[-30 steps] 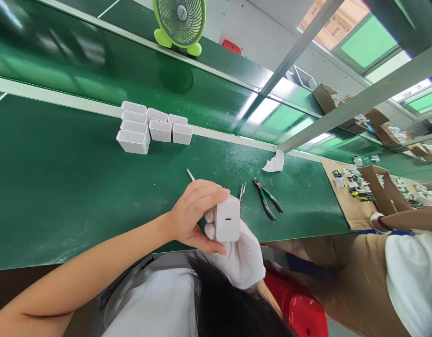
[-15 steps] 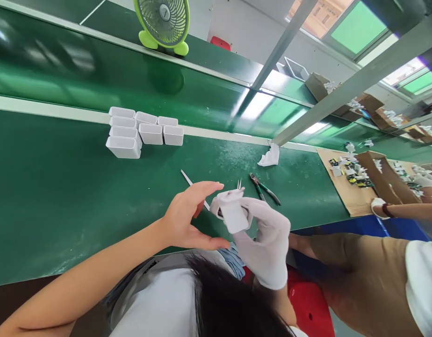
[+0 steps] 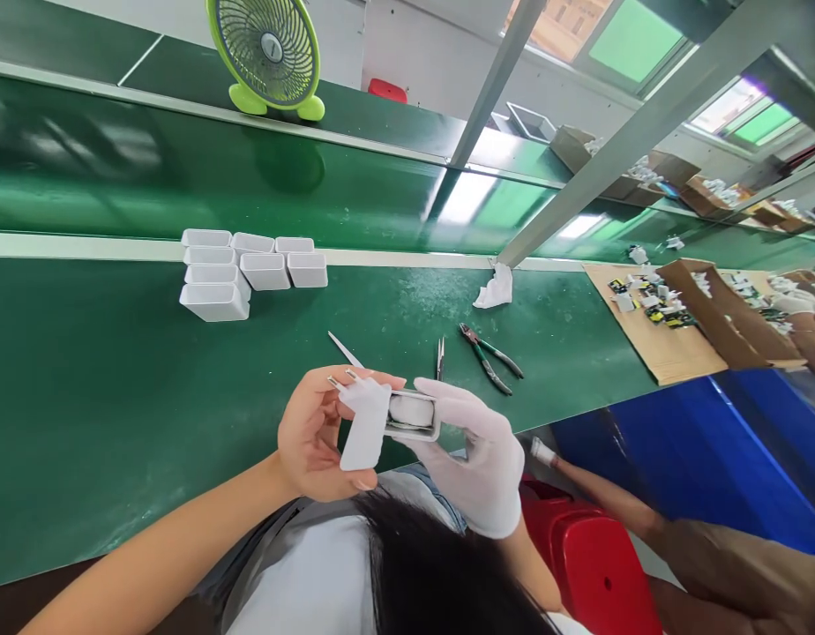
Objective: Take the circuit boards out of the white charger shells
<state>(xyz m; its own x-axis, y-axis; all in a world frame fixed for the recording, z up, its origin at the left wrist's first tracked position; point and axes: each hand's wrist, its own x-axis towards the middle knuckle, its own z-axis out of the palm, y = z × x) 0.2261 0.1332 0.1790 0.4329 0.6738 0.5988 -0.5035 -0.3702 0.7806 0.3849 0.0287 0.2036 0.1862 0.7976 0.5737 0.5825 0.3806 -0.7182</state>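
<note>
Cap, white, with two metal prongs pointing up and away; pinched between thumb and curled fingers of bare left hand. Shell, white, open mouth turned toward cap and touching it along one edge; clamped between thumb and fingers of gloved right hand. Both held in the air just past the near edge of bench, close to the body, over the lap. Contents of shell possibly a board, too dim to tell. Risks, as judged: cap set at an angle to shell mouth, so liable to jam or snap a clip if pressed home crooked; anything seated inside liable to be nipped by a tilted cap; glove fabric apt to catch in the closing seam; light fingertip grips off the bench edge, so a slip would drop either part to lap or floor; prongs close to left fingertips, apt to jab under a hard squeeze. Beyond, on bench: tweezers, second tweezers, pliers, rag. Farther left, empty shells in tight rows. Fan on far ledge. Cardboard with small parts at right; another person's arm low at right, beside red stool.
</note>
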